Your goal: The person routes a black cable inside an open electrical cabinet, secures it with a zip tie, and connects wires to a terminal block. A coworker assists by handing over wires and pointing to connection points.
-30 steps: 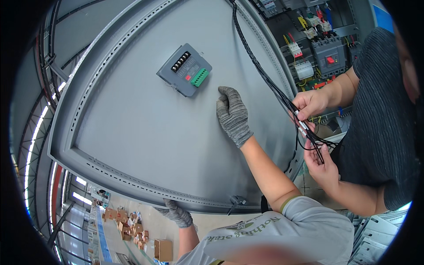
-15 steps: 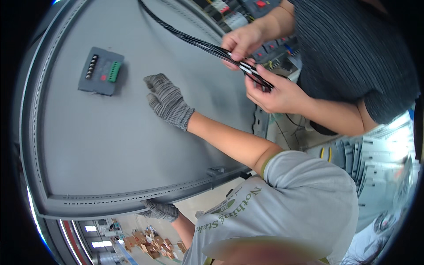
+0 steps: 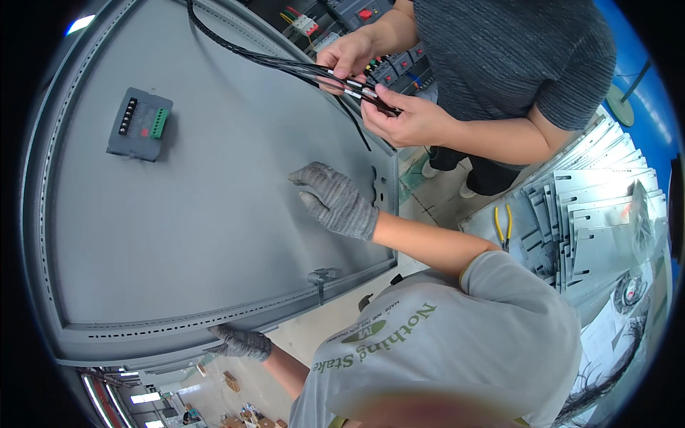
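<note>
A large grey metal cabinet door [image 3: 214,235] spans the left and middle. At its near rim, my left hand [image 3: 242,343], in a grey knit glove, has its fingers closed round the edge. My right hand [image 3: 341,201], gloved alike, is over the door's right part with thumb and fingers apart, holding nothing; whether it touches the metal I cannot tell. A dark panel module [image 3: 139,125] with black and green terminal strips sits in the door, far left. At the upper right, a co-worker's bare hands [image 3: 410,118] hold a bundle of black cables [image 3: 278,60] with white sleeves.
Behind the co-worker's hands are breakers [image 3: 385,75] and wiring. On the right lie yellow-handled pliers [image 3: 504,227], stacked sheet-metal parts [image 3: 599,207] and a coil [image 3: 629,291]. A latch piece [image 3: 322,275] projects near the door's near edge. Cardboard boxes [image 3: 232,381] stand on the floor beyond.
My right hand has moved right and nearer to me over the door. My left hand stays at the rim. The view has shifted, showing more on the right; the co-worker still holds the cables.
</note>
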Tool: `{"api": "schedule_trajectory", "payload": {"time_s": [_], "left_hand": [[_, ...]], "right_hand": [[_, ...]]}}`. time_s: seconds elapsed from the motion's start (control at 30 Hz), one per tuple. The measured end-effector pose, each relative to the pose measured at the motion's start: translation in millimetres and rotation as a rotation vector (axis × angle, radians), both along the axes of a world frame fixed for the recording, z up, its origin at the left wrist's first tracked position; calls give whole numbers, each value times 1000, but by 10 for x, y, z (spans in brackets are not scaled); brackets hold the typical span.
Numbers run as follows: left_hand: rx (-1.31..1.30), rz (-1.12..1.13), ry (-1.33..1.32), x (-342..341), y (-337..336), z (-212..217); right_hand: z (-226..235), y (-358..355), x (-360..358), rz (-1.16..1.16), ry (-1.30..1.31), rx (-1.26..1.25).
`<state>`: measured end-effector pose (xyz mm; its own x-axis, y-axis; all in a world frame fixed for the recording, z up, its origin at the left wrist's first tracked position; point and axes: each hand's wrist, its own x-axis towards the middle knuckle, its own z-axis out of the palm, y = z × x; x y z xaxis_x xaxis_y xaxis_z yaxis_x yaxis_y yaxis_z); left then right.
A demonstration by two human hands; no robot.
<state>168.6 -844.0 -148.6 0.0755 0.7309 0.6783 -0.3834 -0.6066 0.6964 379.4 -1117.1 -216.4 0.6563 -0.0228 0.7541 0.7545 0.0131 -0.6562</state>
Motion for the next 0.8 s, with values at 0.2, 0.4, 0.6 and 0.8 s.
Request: {"api": "schedule_trajectory", "payload": {"time_s": [0.2, 0.4, 0.6, 0.8], "left_hand": [[-139, 70, 94, 82, -545, 229], [-107, 90, 71, 86, -497, 193], [328, 170, 81, 63, -400, 183], [427, 55, -1, 104, -475, 220]], "right_hand": [[-309, -325, -253, -57, 85, -134], [-806, -565, -512, -76, 220, -256], [-963, -805, -689, -109, 320, -336], [-1056, -914, -754, -199, 267, -445]]}}
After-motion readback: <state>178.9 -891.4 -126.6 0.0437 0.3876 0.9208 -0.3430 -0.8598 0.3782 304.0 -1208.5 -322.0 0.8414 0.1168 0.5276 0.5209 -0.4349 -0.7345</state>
